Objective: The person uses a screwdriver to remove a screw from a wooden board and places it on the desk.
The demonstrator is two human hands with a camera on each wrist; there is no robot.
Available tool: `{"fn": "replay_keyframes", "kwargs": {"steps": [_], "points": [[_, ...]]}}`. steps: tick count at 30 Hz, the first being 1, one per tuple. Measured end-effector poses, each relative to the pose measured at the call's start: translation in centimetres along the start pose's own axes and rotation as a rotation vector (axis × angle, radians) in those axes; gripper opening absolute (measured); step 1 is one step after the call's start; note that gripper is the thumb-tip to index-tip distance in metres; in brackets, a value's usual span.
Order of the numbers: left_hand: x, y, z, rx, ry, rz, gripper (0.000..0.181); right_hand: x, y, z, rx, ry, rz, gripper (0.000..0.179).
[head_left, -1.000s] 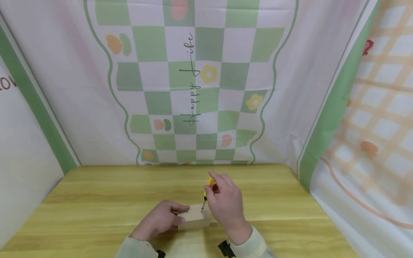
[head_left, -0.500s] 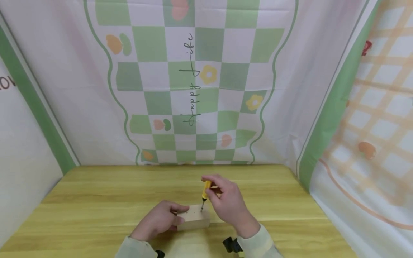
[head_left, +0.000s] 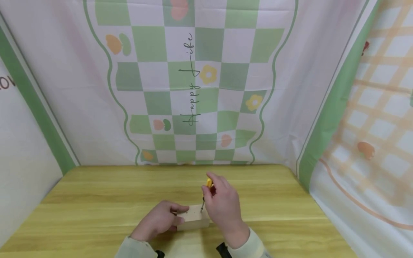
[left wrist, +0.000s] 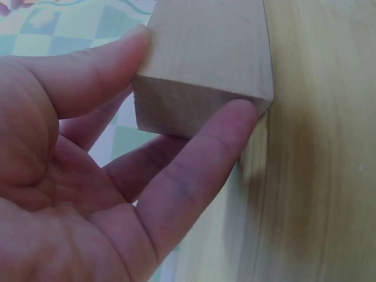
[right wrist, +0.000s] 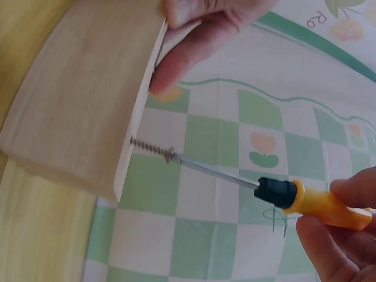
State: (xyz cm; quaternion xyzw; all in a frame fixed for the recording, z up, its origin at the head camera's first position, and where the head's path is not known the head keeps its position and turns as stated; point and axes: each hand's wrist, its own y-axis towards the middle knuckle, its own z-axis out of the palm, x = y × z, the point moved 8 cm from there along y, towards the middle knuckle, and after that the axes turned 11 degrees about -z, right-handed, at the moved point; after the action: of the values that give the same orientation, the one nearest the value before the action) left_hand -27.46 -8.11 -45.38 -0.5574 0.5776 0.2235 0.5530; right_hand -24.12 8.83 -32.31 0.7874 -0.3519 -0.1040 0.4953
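Observation:
A pale wooden block [head_left: 193,225] lies near the middle of the table's front part. My left hand [head_left: 159,219] grips its left end, with thumb and fingers spread around the end face [left wrist: 176,108] in the left wrist view. My right hand [head_left: 225,209] pinches the yellow handle of a screwdriver [right wrist: 323,208] between thumb and fingers. The screwdriver's tip meets the head of a screw [right wrist: 153,147], whose point sits in the block's top face. Much of the thread still shows outside the wood. Small dark spots mark the top face beside the screw.
The wood-grain table [head_left: 106,193] extends to both sides and behind the block. A green-and-white checked cloth [head_left: 206,100] hangs along its back edge. Another cloth [head_left: 371,136] with an orange grid hangs at the right. Dark straps show at both sleeves.
My right hand swung outward at the wrist half a second ago and has now rolled back, covering more of the handle. The left hand and block stay in place.

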Motion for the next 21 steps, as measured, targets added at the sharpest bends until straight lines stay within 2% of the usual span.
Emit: {"fn": "replay_keyframes", "kwargs": {"steps": [10, 13, 17, 19, 21], "points": [[-0.1, 0.1, -0.1, -0.012, 0.029, 0.001, 0.04, 0.6, 0.1, 0.0, -0.027, 0.04, -0.008, 0.032], [-0.1, 0.2, -0.1, -0.011, 0.034, -0.004, 0.04, 0.3, 0.3, 0.2, 0.037, 0.14, -0.019, 0.033], [0.0, 0.2, -0.1, -0.008, 0.029, -0.004, 0.039, -0.7, 0.3, 0.9, 0.193, 0.347, 0.012, 0.036], [0.0, 0.2, -0.1, -0.01, 0.025, -0.004, 0.039, -1.3, 0.1, 1.0, 0.242, 0.394, 0.048, 0.038], [0.0, 0.1, -0.1, -0.011, 0.021, -0.003, 0.039, -1.6, 0.0, 1.0, 0.255, 0.387, 0.072, 0.038]]}}
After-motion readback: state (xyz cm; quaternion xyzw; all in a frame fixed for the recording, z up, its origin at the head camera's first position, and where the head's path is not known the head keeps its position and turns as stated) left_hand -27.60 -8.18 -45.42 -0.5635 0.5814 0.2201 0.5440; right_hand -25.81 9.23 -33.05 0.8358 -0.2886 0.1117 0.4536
